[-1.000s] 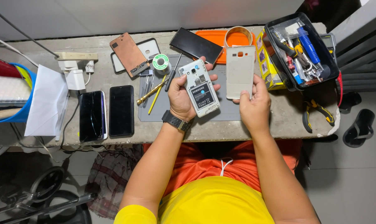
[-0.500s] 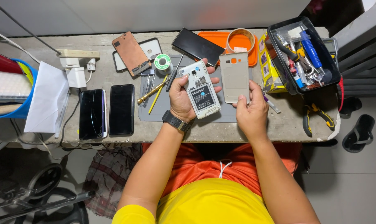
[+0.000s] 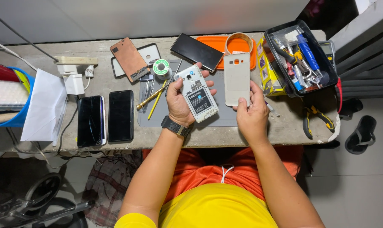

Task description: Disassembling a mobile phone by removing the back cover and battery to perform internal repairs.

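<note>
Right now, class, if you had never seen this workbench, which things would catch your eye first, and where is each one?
First, the opened white phone with its battery showing, held in the left hand at the centre of the bench, and its removed back cover in the right hand beside it. Next, two dark phones lie side by side at the left, and a black tray of tools sits at the far right.
</note>
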